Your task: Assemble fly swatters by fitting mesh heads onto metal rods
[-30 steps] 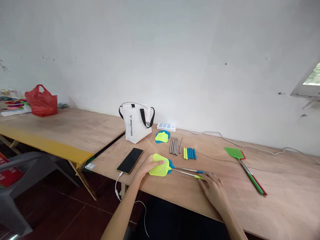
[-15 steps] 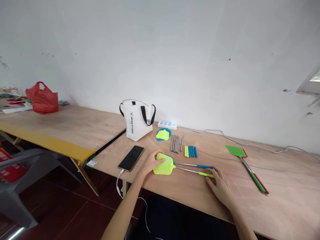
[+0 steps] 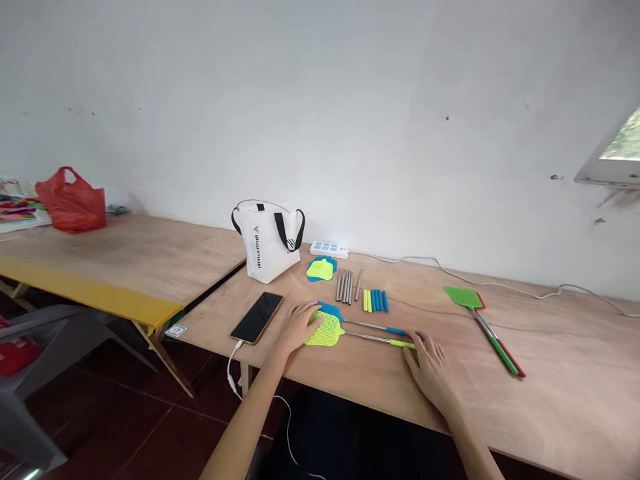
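A yellow-green fly swatter (image 3: 324, 329) and a blue fly swatter (image 3: 330, 309) lie side by side on the wooden table, heads to the left, the yellow one nearer me and partly over the blue head. My left hand (image 3: 297, 329) rests at the left edge of both heads, fingers stretched and thumb on the yellow mesh. At the other end, my right hand (image 3: 429, 363) lies with fingers spread, its fingertips touching or close to the handle ends. Beyond them are loose grey metal tubes (image 3: 345, 287), yellow and blue grips (image 3: 376, 301), and stacked swatter heads (image 3: 321, 269).
A phone (image 3: 257, 318) with a white cable lies left of my left hand. Behind it stand a white bag (image 3: 267, 247) and a power strip (image 3: 329, 249). Green and red swatters (image 3: 493, 337) lie to the right. A red plastic bag (image 3: 74, 203) sits on the neighbouring table.
The blue head now shows more beyond the yellow one. My left fingers have shifted to the heads' edge and straightened. The whole view has turned slightly right.
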A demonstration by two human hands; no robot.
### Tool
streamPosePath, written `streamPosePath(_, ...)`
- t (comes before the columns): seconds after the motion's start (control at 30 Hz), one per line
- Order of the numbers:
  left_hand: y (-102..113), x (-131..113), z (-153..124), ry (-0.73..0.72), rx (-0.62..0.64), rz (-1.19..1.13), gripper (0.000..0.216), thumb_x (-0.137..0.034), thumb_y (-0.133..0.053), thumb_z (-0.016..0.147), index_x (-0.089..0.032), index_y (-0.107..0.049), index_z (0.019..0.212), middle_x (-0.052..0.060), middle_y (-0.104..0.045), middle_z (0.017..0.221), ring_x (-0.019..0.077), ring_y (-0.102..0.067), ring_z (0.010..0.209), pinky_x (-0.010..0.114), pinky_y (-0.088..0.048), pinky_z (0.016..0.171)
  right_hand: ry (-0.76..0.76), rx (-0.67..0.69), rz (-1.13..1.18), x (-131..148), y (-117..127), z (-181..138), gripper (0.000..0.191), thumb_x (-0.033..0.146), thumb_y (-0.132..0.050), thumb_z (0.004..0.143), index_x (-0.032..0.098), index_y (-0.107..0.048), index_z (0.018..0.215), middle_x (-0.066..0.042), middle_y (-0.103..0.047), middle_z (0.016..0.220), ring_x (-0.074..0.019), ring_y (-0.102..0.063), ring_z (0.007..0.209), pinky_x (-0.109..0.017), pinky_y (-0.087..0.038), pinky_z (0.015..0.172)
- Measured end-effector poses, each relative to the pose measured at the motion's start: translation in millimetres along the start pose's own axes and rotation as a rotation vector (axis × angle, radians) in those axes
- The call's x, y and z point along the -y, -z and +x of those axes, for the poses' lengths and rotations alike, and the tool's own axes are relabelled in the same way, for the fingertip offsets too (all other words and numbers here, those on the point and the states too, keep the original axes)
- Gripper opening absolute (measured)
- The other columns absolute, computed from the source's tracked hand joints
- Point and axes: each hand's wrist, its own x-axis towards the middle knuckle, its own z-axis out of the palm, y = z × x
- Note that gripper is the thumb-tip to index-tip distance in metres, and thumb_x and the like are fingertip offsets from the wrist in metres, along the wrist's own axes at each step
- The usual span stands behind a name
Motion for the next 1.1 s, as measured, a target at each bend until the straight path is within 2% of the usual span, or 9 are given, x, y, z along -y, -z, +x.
streamPosePath(0.17, -1, 2, -1, -0.022, 0.028, 0.054, 0.041, -0.044, -0.045, 0.102, -0.025, -0.061, 0.136, 0.007, -0.053, 0.151, 0.0278, -0.046, 0.14, 0.046, -0.029, 0.119, -0.039, 0.008, -0.023, -1, -5, -2, 0.042, 0.039, -0.036, 0.101, 0.024, -0.049, 0.139, -0.013, -0.06, 0.129, -0.0287, -0.058, 0.122, -0.051, -0.045, 0.103)
streamPosePath(0.33, 2, -1, -2, -0.027, 0.028, 0.076, 0.04, -0.043, -0.045, 0.103, -0.025, -0.061, 0.136, 0.007, -0.053, 0.151, 0.0283, -0.046, 0.14, 0.047, -0.029, 0.118, -0.109, 0.052, -0.054, 0, -10, -5, 0.049, 0.044, -0.029, 0.102, 0.02, -0.048, 0.14, -0.016, -0.056, 0.142, -0.0319, -0.049, 0.136, -0.058, -0.037, 0.111)
streamPosePath(0.43, 3, -1, -3, -0.023, 0.01, 0.091, 0.041, -0.043, -0.045, 0.103, -0.024, -0.06, 0.136, 0.009, -0.052, 0.151, 0.0283, -0.046, 0.14, 0.047, -0.031, 0.118, -0.14, 0.121, -0.055, -2, -11, -5, 0.053, 0.045, -0.026, 0.102, 0.02, -0.046, 0.144, -0.016, -0.053, 0.147, -0.0307, -0.045, 0.141, -0.059, -0.032, 0.114)
streamPosePath(0.57, 2, 1, -3, 0.014, -0.041, 0.129, 0.045, -0.044, -0.048, 0.102, -0.019, -0.058, 0.139, 0.012, -0.054, 0.149, 0.0289, -0.046, 0.139, 0.047, -0.033, 0.118, -0.148, 0.266, -0.018, -4, -5, -3, 0.061, 0.051, -0.025, 0.102, 0.022, -0.035, 0.155, -0.015, -0.039, 0.16, -0.0272, -0.035, 0.149, -0.058, -0.027, 0.119)
streamPosePath(0.63, 1, 3, -3, 0.019, -0.045, 0.139, 0.045, -0.043, -0.046, 0.102, -0.019, -0.058, 0.139, 0.012, -0.055, 0.148, 0.0284, -0.047, 0.139, 0.047, -0.034, 0.118, -0.158, 0.306, -0.003, -5, -2, -3, 0.065, 0.055, -0.023, 0.101, 0.024, -0.028, 0.158, -0.013, -0.028, 0.166, -0.0245, -0.03, 0.152, -0.055, -0.026, 0.121)
streamPosePath(0.7, 1, 5, -2, 0.01, -0.033, 0.14, 0.043, -0.039, -0.043, 0.103, -0.02, -0.058, 0.139, 0.01, -0.054, 0.149, 0.0275, -0.046, 0.14, 0.047, -0.034, 0.119, -0.178, 0.325, -0.002, -5, 0, -2, 0.068, 0.058, -0.023, 0.1, 0.025, -0.025, 0.16, -0.011, -0.024, 0.167, -0.0224, -0.027, 0.153, -0.051, -0.025, 0.123)
streamPosePath(0.87, -1, 10, -2, -0.028, -0.024, 0.166, 0.042, -0.033, -0.039, 0.104, -0.022, -0.057, 0.141, 0.008, -0.052, 0.151, 0.0265, -0.045, 0.141, 0.047, -0.034, 0.119, -0.287, 0.302, -0.086, -2, -1, -3, 0.076, 0.063, -0.023, 0.097, 0.019, -0.028, 0.159, -0.013, -0.034, 0.163, -0.0278, -0.024, 0.154, -0.055, -0.022, 0.122)
streamPosePath(1.1, -6, 12, 0, -0.024, -0.029, 0.197, 0.041, -0.035, -0.037, 0.105, -0.022, -0.059, 0.137, 0.009, -0.054, 0.148, 0.0271, -0.046, 0.14, 0.05, -0.034, 0.119, -0.277, 0.314, -0.092, 4, 4, -2, 0.078, 0.063, -0.016, 0.097, 0.018, -0.028, 0.159, -0.01, -0.038, 0.161, -0.0269, -0.026, 0.153, -0.056, -0.019, 0.123)
